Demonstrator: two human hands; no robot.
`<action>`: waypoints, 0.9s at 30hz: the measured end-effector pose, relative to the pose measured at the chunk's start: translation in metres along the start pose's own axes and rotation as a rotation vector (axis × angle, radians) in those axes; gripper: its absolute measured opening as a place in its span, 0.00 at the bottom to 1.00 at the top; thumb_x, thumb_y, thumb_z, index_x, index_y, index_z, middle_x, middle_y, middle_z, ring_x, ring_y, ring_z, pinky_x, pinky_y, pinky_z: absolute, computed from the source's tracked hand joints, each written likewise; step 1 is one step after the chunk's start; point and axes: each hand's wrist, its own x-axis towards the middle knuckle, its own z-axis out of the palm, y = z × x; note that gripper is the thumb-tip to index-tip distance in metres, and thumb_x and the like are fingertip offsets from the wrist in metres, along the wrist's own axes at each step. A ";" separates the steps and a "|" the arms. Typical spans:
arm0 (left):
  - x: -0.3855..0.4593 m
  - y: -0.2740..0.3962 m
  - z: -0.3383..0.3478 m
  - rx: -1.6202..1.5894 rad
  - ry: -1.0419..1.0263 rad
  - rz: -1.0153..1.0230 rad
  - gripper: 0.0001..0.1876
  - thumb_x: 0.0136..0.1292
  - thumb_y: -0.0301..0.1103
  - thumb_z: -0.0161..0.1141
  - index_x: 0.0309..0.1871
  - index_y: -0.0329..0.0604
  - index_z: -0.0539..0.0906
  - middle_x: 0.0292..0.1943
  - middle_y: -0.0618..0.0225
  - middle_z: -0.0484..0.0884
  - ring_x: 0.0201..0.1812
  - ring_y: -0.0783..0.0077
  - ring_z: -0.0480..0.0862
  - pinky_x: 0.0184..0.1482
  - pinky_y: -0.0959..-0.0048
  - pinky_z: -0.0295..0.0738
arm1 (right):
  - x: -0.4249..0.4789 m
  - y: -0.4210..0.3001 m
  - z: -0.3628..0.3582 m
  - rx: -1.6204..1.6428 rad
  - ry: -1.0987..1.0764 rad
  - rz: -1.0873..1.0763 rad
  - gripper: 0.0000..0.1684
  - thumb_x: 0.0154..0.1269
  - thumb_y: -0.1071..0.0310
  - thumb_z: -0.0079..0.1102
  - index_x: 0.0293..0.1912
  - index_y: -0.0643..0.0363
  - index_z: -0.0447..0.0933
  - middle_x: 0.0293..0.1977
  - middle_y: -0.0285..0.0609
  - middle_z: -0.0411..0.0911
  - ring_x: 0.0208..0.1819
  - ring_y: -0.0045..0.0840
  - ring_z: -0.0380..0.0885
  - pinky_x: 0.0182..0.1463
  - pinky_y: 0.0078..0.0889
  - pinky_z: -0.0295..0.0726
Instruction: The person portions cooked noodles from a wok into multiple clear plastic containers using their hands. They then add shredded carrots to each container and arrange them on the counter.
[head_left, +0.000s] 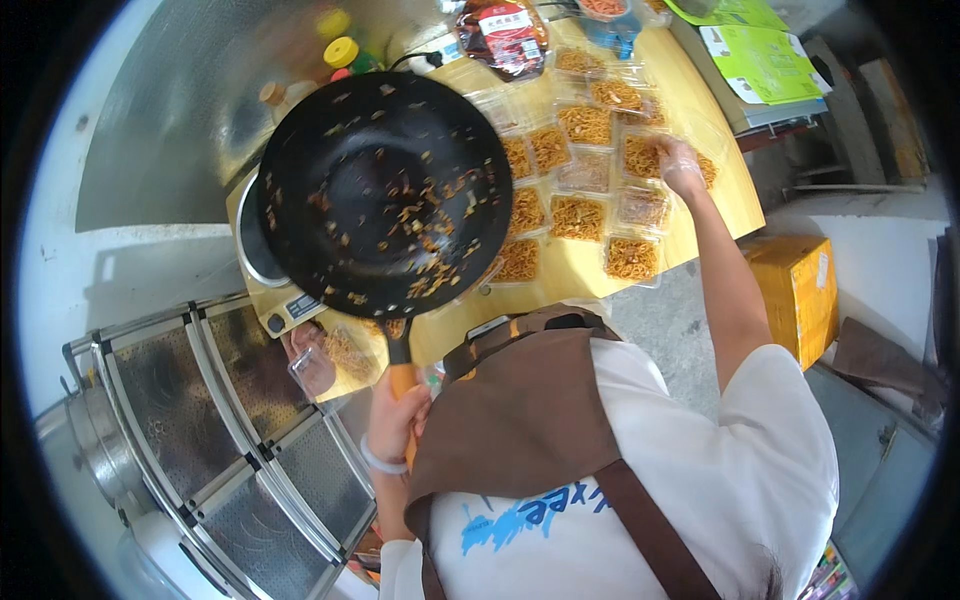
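My left hand (401, 412) grips the orange handle (403, 381) of a black wok (367, 172), which is tilted over the table and has scraps of chopped food stuck to its inside. My right hand (679, 166), in a clear thin glove, is at a clear plastic box of noodles (641, 156) on the far right side of the table; its fingertips touch the noodles or the box edge, and whether they pinch anything is hidden. Several more boxes of noodles (576, 217) stand in rows between the wok and my right hand, some with lids over them.
An induction cooker (262, 281) lies partly under the wok. Sauce in a clear pouch (504, 37), a blue container (611, 34) and capped bottles (342, 54) stand at the back. Green printed cardboard (757, 64) lies at the right; a yellow carton (791, 292) is on the floor. A metal-framed cabinet (225, 405) is at lower left.
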 end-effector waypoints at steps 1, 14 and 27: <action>0.006 0.005 0.004 -0.002 -0.028 -0.007 0.08 0.62 0.27 0.57 0.39 0.38 0.69 0.18 0.71 0.69 0.13 0.82 0.65 0.14 0.84 0.59 | -0.001 -0.010 -0.004 -0.009 0.066 -0.043 0.18 0.62 0.81 0.47 0.48 0.59 0.79 0.46 0.50 0.81 0.50 0.40 0.79 0.57 0.35 0.76; 0.062 0.049 0.072 0.202 -0.358 -0.006 0.14 0.62 0.23 0.56 0.48 0.34 0.65 0.16 0.71 0.70 0.12 0.79 0.70 0.14 0.79 0.66 | 0.012 -0.204 0.051 0.656 0.154 -0.380 0.09 0.66 0.65 0.55 0.43 0.57 0.77 0.43 0.50 0.77 0.50 0.43 0.73 0.56 0.43 0.69; 0.074 0.064 0.099 0.300 -0.411 -0.051 0.20 0.61 0.22 0.56 0.56 0.34 0.64 0.19 0.70 0.72 0.13 0.79 0.72 0.15 0.80 0.68 | -0.012 -0.119 -0.013 -0.422 -0.017 -0.560 0.23 0.67 0.54 0.54 0.59 0.48 0.71 0.56 0.45 0.65 0.63 0.43 0.61 0.57 0.60 0.68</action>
